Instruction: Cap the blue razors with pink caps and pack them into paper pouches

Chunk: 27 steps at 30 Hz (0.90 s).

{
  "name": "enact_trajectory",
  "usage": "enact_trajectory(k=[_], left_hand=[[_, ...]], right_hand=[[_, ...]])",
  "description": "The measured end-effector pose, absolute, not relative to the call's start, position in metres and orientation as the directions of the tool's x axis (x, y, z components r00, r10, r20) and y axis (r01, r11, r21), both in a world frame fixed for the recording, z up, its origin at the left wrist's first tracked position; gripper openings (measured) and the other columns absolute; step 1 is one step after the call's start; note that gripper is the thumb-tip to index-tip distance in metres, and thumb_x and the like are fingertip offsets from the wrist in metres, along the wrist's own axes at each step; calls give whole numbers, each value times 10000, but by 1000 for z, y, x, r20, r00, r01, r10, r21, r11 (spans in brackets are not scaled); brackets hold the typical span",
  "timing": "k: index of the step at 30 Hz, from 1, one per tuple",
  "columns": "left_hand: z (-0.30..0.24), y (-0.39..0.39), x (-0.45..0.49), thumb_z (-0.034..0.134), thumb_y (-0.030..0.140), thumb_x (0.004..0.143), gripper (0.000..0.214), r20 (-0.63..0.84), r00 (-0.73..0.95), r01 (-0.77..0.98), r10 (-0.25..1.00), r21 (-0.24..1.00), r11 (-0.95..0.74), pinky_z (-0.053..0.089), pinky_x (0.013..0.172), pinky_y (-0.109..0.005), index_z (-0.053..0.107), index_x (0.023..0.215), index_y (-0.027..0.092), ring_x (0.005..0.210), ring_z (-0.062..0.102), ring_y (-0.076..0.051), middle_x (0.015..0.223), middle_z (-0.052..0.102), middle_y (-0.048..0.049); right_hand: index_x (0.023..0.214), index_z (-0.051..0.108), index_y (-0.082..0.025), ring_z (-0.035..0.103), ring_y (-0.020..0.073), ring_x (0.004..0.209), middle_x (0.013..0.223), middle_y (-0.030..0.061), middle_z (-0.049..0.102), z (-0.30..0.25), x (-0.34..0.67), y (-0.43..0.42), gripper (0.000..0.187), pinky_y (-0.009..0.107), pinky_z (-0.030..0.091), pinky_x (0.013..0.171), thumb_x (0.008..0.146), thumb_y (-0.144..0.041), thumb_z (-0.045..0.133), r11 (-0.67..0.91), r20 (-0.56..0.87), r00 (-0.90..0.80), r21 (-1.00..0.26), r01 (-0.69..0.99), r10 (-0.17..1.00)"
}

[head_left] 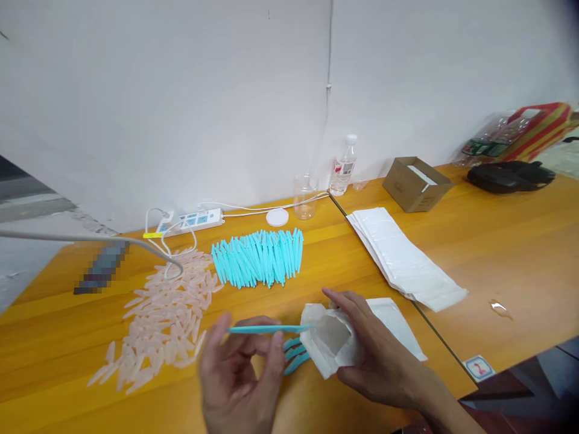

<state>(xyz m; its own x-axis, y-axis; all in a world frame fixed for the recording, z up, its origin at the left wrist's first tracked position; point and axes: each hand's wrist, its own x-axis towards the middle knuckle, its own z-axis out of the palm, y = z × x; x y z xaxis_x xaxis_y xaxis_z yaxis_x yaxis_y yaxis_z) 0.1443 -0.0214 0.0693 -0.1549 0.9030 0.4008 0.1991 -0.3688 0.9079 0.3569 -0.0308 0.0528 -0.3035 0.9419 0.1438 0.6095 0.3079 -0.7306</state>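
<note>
My left hand (237, 377) pinches a thin teal stick (266, 329) and holds it level, its tip at the mouth of a white paper pouch (332, 343). My right hand (368, 349) grips that pouch and holds its mouth open just above the table. A few more teal sticks (295, 355) lie under the pouch, between my hands. A row of several teal sticks (259, 258) lies further back on the orange table (497, 265). A heap of pale pink clear caps (167, 313) is spread to the left.
A stack of flat white pouches (402, 256) lies right of centre. At the back stand a power strip (194, 220), a white disc (277, 217), a clear cup (305, 198), a water bottle (342, 169) and a cardboard box (416, 184). A black object (509, 176) rests far right.
</note>
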Motion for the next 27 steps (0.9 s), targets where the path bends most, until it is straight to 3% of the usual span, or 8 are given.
enact_trajectory(k=[3,5,9,12,16,21,27], left_hand=[[54,-21,156,630,216,907,451,493,136,369,859,780,-506,608,727,-349,592,1324,383,842,676,-187,1119,696,-59],[48,-19,154,608,246,918,338,486,249,466,838,698,-544,588,801,-391,687,1236,328,956,640,-224,1233,641,-105],[37,-14,139,538,241,964,296,340,309,495,888,740,-456,575,832,-345,718,1195,288,952,638,-190,1219,633,-102],[25,-14,131,539,252,970,248,246,355,477,902,782,-401,575,812,-288,740,1116,252,954,667,-179,1086,684,-82],[7,-9,124,574,301,949,245,216,331,648,919,656,-387,570,847,-347,722,1136,247,999,664,-215,1102,683,-87],[-6,11,125,532,251,950,361,176,321,809,931,461,-366,531,912,-455,646,1285,183,1049,640,-274,1167,670,-128],[6,19,160,501,191,957,250,65,436,757,898,514,-404,512,799,-375,750,963,216,887,642,-230,927,696,-69]], right_hand=[[1549,164,-302,478,290,1235,1324,111,473,55,356,-30,1008,473,455,1041,669,-37,578,346,212,-283,-720,601,935],[1547,179,-291,499,274,1211,1275,111,503,56,356,-30,928,456,463,1033,734,-52,557,361,253,-260,-716,597,932],[1552,160,-277,462,284,1280,1362,125,479,47,361,-34,897,477,425,1079,791,-152,619,355,220,-282,-667,654,934],[1552,151,-253,376,360,1363,1471,154,413,29,368,-36,1050,584,335,1123,700,-287,765,335,151,-303,-550,765,941],[1551,153,-223,291,412,1425,1532,184,372,8,375,-31,1122,681,186,1144,645,-312,809,328,76,-327,-413,849,942],[1528,249,-227,433,336,1315,1432,146,482,9,378,-20,966,559,318,1113,705,-265,754,346,35,-373,-464,816,927],[1558,173,-254,428,309,1307,1446,130,453,11,380,-22,967,508,356,1083,731,-178,667,353,52,-389,-541,763,920]])
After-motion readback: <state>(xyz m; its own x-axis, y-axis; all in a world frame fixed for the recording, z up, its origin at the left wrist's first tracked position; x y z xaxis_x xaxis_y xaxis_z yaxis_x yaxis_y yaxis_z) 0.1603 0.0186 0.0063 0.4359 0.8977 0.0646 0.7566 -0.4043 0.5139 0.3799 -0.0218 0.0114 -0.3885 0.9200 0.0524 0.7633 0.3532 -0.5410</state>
